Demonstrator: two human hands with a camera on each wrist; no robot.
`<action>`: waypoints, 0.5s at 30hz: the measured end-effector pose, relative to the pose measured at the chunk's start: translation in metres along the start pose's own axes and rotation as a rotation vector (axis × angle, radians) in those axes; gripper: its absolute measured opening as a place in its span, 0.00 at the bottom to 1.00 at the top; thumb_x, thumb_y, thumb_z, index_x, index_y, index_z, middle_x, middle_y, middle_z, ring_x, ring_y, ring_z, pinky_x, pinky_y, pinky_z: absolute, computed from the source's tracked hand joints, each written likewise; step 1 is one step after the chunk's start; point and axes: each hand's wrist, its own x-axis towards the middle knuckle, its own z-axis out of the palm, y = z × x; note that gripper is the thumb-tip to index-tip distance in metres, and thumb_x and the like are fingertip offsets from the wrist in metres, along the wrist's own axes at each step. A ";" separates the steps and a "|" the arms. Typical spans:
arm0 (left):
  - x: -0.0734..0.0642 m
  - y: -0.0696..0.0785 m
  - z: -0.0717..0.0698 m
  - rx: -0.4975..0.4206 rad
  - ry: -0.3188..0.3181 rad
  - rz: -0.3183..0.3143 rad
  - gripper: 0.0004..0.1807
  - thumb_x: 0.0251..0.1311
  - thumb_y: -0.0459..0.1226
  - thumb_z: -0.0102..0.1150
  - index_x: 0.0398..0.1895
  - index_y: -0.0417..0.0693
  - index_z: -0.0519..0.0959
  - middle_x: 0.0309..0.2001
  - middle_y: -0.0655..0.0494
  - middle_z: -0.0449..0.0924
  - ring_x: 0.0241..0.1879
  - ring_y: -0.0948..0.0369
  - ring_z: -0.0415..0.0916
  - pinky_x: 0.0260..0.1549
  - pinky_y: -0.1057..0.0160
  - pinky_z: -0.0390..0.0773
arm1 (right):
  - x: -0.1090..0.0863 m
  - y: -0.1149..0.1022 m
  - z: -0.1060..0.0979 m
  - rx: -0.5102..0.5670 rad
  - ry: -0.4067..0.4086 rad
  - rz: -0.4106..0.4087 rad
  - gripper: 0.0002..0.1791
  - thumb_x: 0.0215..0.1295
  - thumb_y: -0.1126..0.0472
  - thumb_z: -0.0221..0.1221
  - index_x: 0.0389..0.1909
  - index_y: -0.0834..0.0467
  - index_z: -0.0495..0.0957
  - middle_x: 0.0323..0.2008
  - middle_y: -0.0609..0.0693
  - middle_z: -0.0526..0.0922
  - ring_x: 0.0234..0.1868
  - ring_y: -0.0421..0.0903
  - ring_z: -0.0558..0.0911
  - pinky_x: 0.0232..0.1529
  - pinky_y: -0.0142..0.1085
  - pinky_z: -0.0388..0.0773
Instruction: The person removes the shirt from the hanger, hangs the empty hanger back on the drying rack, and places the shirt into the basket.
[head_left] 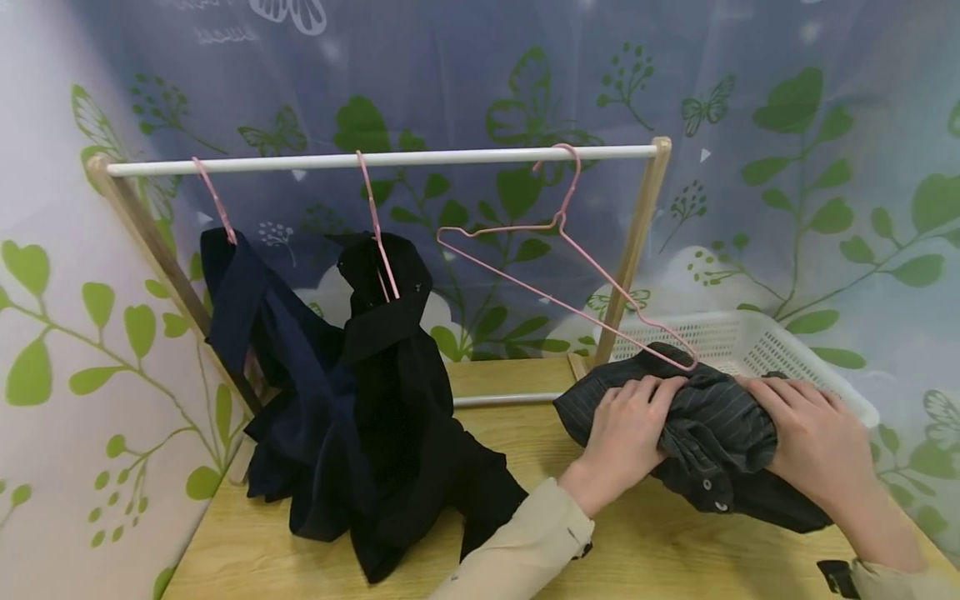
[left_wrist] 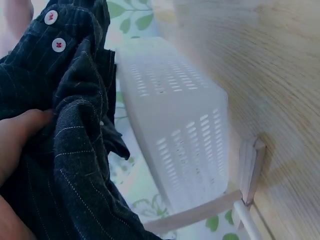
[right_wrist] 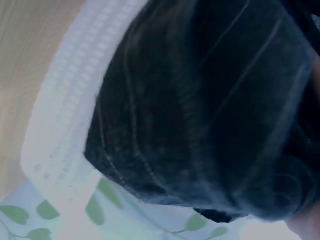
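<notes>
Both hands hold a dark pinstriped shirt [head_left: 720,417] bunched up above the right part of the table. My left hand [head_left: 630,425] grips its left side, thumb pressed into the folds in the left wrist view. On the other side my right hand [head_left: 817,433] grips the bunched cloth. White buttons [left_wrist: 59,45] show on the shirt's front. A bare pink hanger [head_left: 562,221] hangs from the white rod [head_left: 465,157], its lower right corner overlapping the shirt's top in the head view. In the right wrist view, striped cloth [right_wrist: 200,110] fills most of the frame.
A navy garment [head_left: 300,417] and a black garment [head_left: 405,417] hang on pink hangers at the rack's left, their hems on the wooden table [head_left: 600,550]. Behind the shirt stands a white perforated basket [head_left: 765,333], beside the rack's right wooden post [head_left: 637,242].
</notes>
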 end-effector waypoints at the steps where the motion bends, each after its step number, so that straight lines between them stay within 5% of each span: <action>1: 0.003 0.002 0.003 0.002 -0.010 0.000 0.44 0.52 0.60 0.72 0.71 0.57 0.69 0.57 0.62 0.78 0.53 0.64 0.79 0.49 0.65 0.79 | 0.000 0.006 0.002 -0.002 0.000 0.001 0.51 0.65 0.19 0.31 0.52 0.60 0.81 0.42 0.63 0.84 0.41 0.66 0.80 0.41 0.63 0.74; 3: 0.009 0.005 0.010 0.008 -0.034 0.006 0.46 0.51 0.59 0.74 0.72 0.56 0.68 0.59 0.61 0.77 0.55 0.64 0.78 0.50 0.65 0.78 | 0.001 0.019 0.006 -0.020 0.002 0.004 0.51 0.66 0.20 0.30 0.52 0.59 0.80 0.43 0.64 0.84 0.42 0.67 0.80 0.42 0.64 0.73; 6: 0.016 0.008 0.017 -0.007 -0.105 0.021 0.51 0.51 0.57 0.75 0.76 0.54 0.62 0.63 0.59 0.74 0.60 0.63 0.75 0.54 0.65 0.77 | 0.004 0.035 0.009 -0.045 -0.024 0.008 0.33 0.57 0.36 0.68 0.54 0.57 0.80 0.44 0.64 0.84 0.44 0.68 0.79 0.46 0.66 0.71; 8: 0.020 0.009 0.021 -0.026 -0.152 0.022 0.54 0.51 0.56 0.75 0.78 0.53 0.58 0.66 0.58 0.72 0.62 0.62 0.74 0.56 0.65 0.76 | 0.006 0.044 0.011 -0.061 -0.047 0.011 0.39 0.38 0.55 0.81 0.56 0.56 0.79 0.45 0.64 0.83 0.45 0.67 0.79 0.49 0.68 0.70; 10: 0.024 0.009 0.024 -0.059 -0.190 0.010 0.56 0.53 0.56 0.74 0.80 0.54 0.54 0.67 0.58 0.70 0.62 0.62 0.73 0.57 0.65 0.75 | 0.008 0.052 0.013 -0.070 -0.064 0.016 0.53 0.13 0.69 0.81 0.57 0.55 0.79 0.46 0.64 0.83 0.46 0.67 0.78 0.51 0.69 0.68; 15: 0.028 0.008 0.035 -0.115 -0.236 -0.028 0.51 0.62 0.57 0.66 0.82 0.56 0.50 0.67 0.55 0.71 0.60 0.61 0.75 0.58 0.63 0.74 | 0.013 0.068 0.028 -0.092 -0.077 0.053 0.49 0.22 0.71 0.81 0.58 0.56 0.77 0.50 0.63 0.81 0.52 0.67 0.75 0.56 0.71 0.63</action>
